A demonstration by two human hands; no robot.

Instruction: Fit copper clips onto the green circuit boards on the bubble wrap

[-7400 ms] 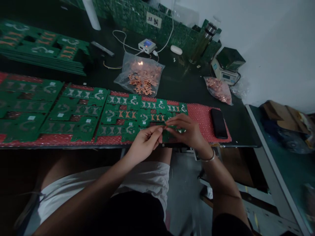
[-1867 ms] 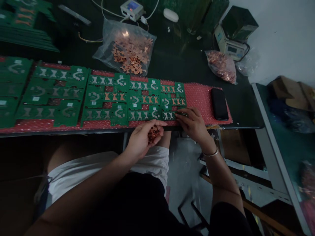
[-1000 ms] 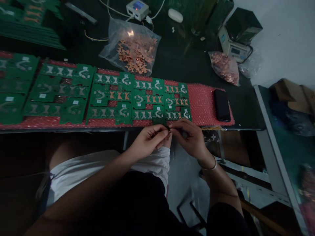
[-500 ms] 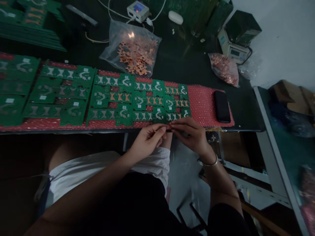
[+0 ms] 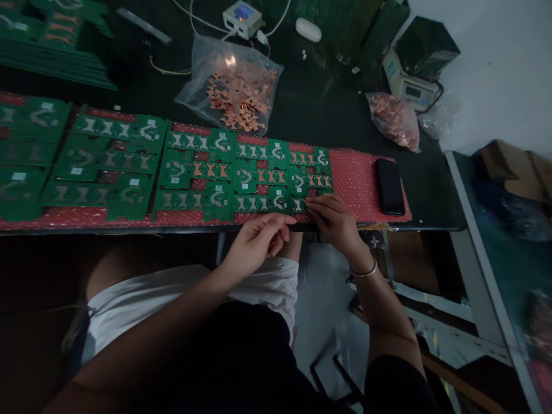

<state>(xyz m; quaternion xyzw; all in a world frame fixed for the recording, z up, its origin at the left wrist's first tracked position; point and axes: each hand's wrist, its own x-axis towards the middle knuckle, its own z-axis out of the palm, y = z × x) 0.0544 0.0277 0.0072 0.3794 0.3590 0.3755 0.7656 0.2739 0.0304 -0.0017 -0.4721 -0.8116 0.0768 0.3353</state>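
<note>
My right hand (image 5: 336,223) has its fingertips pinched together over the lower row of the rightmost green circuit board (image 5: 309,167); whatever sits between them is hidden. Just left of it, at the table's front edge, my left hand (image 5: 261,238) is curled with thumb and index finger close together. What its palm may hold cannot be made out. Orange copper pieces sit on the upper and middle rows of the rightmost board. More boards, such as one circuit board (image 5: 261,175) beside it, lie in a line to the left, some with copper pieces in the middle row.
Red bubble wrap (image 5: 356,178) lies under the boards, with a black phone (image 5: 390,187) at its right end. Behind stand a clear bag of copper pieces (image 5: 239,98), a second copper-filled bag (image 5: 393,121), a small display box (image 5: 242,20) with cables, and stacked boards (image 5: 52,63).
My right hand has parted from my left and moved slightly up onto the rightmost board's lower row. My left hand stays near the table edge, its fingertips now apart from the right hand.
</note>
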